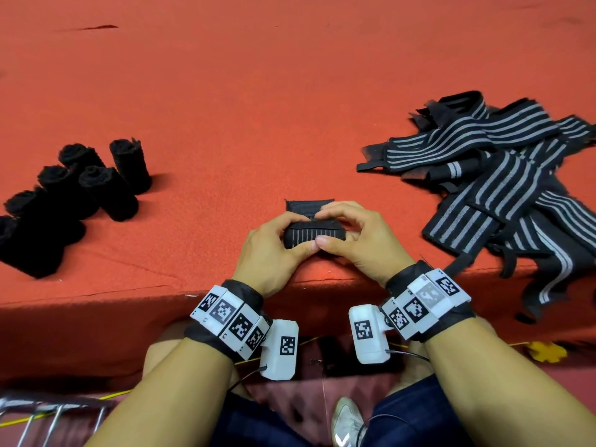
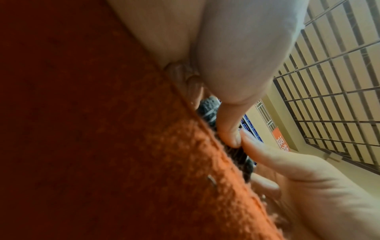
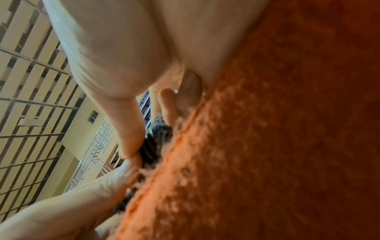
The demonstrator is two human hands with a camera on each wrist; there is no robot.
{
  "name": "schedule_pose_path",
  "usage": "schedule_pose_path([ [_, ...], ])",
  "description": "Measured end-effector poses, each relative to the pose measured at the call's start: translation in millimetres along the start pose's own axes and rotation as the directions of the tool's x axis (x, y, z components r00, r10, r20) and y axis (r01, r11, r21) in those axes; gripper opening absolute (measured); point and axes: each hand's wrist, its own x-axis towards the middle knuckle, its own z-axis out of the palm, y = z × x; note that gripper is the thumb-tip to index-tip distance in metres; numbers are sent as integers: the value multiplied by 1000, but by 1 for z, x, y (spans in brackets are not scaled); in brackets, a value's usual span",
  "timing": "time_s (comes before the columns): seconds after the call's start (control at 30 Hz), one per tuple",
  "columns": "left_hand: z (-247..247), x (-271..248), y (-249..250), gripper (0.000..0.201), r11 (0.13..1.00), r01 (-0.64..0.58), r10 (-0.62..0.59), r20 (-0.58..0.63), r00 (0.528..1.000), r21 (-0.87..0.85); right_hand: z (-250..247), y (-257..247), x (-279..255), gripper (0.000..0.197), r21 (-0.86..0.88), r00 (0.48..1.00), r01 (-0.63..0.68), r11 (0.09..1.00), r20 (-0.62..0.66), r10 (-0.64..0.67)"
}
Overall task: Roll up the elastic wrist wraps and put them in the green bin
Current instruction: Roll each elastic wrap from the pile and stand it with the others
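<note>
A heap of loose black elastic wrist wraps with grey stripes point(image 1: 503, 175) sprawls to the right of the half-rolled black striped wrap point(image 1: 314, 235), some ends hanging over the edge of the fuzzy orange-red felt tabletop point(image 1: 258, 91). To the left of that roll, well apart, stands a cluster of finished black rolled wraps point(image 1: 80, 185), stubby fuzzy cylinders, some upright, some tilted. The roll itself lies near the table's front edge, its unrolled flat tail point(image 1: 309, 204) stretching away just behind it. The left hand point(image 1: 274, 250) and right hand point(image 1: 354, 243) both grip the roll, curled fingers over its top, thumbs touching each other at its near side. Nothing blocks the roll but the hands
</note>
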Motion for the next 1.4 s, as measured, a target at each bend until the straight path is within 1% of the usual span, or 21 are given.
schedule_pose_path([
  [0.07, 0, -1, 0, 32, 1000, 0, 0, 6, 1000, -16, 1, -4, 1, 25, 9, 999, -29, 1000, 31, 29],
  [0.13, -1, -2, -1, 39, 999, -10, 11, 16, 1000, -33, 2, -2, 4, 18, -14, 999, -43, 999, -9, 43],
  [0.23, -2, -3, -1, 51, 997, -60, 61, 19, 998, -46, 5, 0, 6, 10, -75, 997, -47, 996, -62, 42],
  [0.3, -2, -4, -1, 49, 995, -60, 63, 22, 998, -85, 6, -2, 6, 9, -67, 996, -50, 996, -79, 45],
  [0.37, -2, -4, -2, 41, 995, -40, 42, 15, 999, -94, 6, -3, 5, 10, -44, 995, -50, 998, -83, 46],
  [0.43, -1, -2, -2, 34, 996, -16, 16, 4, 1000, -87, 4, -4, 3, 17, -50, 996, -37, 998, -86, 33],
  [0.53, 0, 0, 0, 25, 998, 21, -22, -21, 1000, -57, 2, -5, 0, 33, 22, 998, -56, 998, -8, 57],
  [0.6, 0, 2, 1, 23, 998, 44, -45, -31, 998, -42, 2, -6, 0, 38, 22, 997, -71, 997, 38, 70],
  [0.7, 1, 2, 0, 24, 999, 43, -43, -26, 999, -25, 3, -5, 2, 32, -43, 998, -60, 997, -4, 60],
  [0.83, -1, 0, -1, 44, 997, 3, -5, -32, 999, -73, 5, -6, 4, 22, -101, 996, -78, 992, -43, 74],
  [0.9, 0, 0, -2, 39, 998, -20, 18, -34, 999, -52, 6, -7, 4, 16, -153, 996, -57, 987, -69, 47],
  [0.97, 1, 1, -2, 30, 999, -19, 18, -31, 999, -33, 7, -3, 4, 12, -193, 993, -67, 979, -109, 46],
  [1.0, 0, 1, -2, 29, 999, -17, 16, -33, 999, -32, 8, -2, 4, 10, -214, 989, -81, 973, -135, 52],
  [1.03, 0, 1, -1, 32, 1000, -18, 17, -35, 999, -26, 8, -1, 5, 9, -236, 986, -91, 967, -157, 55],
  [1.1, -1, 0, 0, 49, 1000, -17, 17, -21, 1000, 9, 8, 0, 6, 9, -262, 982, -103, 960, -180, 56],
  [1.17, -3, 0, 2, 65, 999, -14, 13, 8, 1000, 43, 8, -2, 8, 12, -254, 976, -135, 958, -199, 85],
  [1.23, -3, 0, 2, 70, 999, -26, 25, 14, 1000, 44, 9, -2, 10, 19, -237, 970, -164, 958, -217, 113],
  [1.3, -2, 0, 0, 66, 998, -40, 39, 10, 999, 41, 10, -2, 11, 26, -242, 964, -171, 955, -243, 111],
  [1.37, -3, -1, 1, 54, 999, -41, 41, 7, 999, 20, 10, -4, 9, 24, -235, 963, -159, 959, -252, 98],
  [1.4, -3, -1, 1, 47, 999, -37, 37, 6, 999, 3, 9, -5, 7, 21, -221, 968, -140, 965, -236, 86],
])
